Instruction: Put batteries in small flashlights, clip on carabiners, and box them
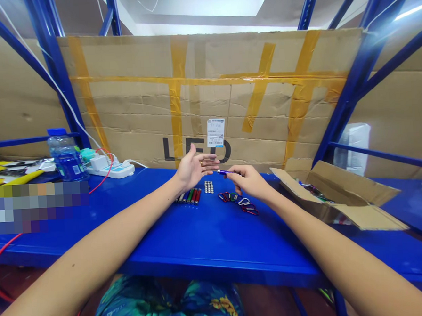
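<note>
My right hand (246,178) pinches a slim blue-purple metal tube (223,172), which points left. Close to the tube's tip, my left hand (195,168) is held up with its fingers stretched out and nothing in it. Below the left hand lies a row of slim metal tubes (192,196) in red, green and darker colours, partly hidden by that hand. Small silvery round pieces (208,187) stand in a tight block between the hands. Several carabiners (245,202), red, green and silver, lie under my right hand.
An open cardboard box (326,194) with small colourful items sits on the right of the blue table (215,242). At the left are a bottle of blue liquid (66,158), a power strip (114,169) and a red cable (107,170). Taped cardboard (137,110) stands behind.
</note>
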